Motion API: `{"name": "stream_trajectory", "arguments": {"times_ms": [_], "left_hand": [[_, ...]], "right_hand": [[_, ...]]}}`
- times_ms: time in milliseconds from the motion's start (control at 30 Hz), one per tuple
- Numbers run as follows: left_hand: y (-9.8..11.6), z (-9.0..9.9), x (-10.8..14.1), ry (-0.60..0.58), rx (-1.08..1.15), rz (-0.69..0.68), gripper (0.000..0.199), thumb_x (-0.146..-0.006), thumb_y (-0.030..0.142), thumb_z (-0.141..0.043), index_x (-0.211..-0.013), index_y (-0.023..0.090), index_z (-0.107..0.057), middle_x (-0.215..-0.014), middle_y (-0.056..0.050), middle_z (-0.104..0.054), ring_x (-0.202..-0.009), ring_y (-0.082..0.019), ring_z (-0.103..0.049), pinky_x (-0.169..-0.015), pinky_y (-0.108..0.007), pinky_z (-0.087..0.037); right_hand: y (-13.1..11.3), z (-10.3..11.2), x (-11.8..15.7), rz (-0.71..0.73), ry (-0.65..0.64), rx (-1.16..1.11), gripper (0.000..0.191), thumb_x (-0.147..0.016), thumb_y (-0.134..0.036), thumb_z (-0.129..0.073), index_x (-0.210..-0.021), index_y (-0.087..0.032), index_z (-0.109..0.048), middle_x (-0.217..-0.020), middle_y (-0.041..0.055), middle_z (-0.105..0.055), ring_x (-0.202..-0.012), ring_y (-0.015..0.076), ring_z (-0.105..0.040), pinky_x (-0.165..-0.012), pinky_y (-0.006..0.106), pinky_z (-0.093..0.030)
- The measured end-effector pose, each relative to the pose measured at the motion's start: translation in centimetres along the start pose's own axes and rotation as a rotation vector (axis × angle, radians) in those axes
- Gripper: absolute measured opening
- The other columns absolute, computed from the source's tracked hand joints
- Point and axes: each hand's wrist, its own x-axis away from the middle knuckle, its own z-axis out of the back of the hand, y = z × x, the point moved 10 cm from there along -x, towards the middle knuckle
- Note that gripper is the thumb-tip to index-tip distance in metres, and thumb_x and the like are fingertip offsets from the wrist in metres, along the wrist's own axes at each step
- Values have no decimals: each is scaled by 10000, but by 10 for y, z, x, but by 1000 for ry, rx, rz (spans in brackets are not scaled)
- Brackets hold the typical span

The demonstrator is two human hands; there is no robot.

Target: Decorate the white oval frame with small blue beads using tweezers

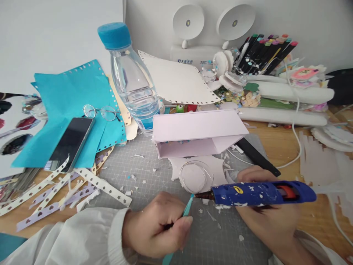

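Observation:
My left hand [161,226] is closed around a pair of teal tweezers [187,208], pointing up and to the right. A tiny blue piece [192,196] sits at their tip, against or very close to the dark nozzle of a blue glue gun [248,194]. My right hand [268,219] grips that glue gun, which lies nearly level and is spotted with dried white glue. Just beyond the nozzle is a white scalloped paper piece [217,167] with a round disc and a loop of thin wire. Behind it stands an open pale lilac box [198,127].
A water bottle [132,81] stands behind the box. Left are blue paper sheets [74,84], glasses [100,112], a phone [72,141] and punched paper strips [104,186]. Markers [270,51], white rolls [289,92] and a white cable [296,132] lie right. Scraps litter the grey cutting mat [124,158].

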Motion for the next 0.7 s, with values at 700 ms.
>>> {"name": "stream_trajectory", "arguments": {"times_ms": [700], "left_hand": [[0,0,0,-4,14,-20,455,-982,289,-246,-543,205,-331,-415,-3,-421,-409,-105,-367,-456,-250,-310]], "right_hand": [[-6,3,-5,70,-18,33,205,-689,-102,-652,-759,-233,-510,-633,-6,-532,-537,163,-528,-461,305,-414]]}}
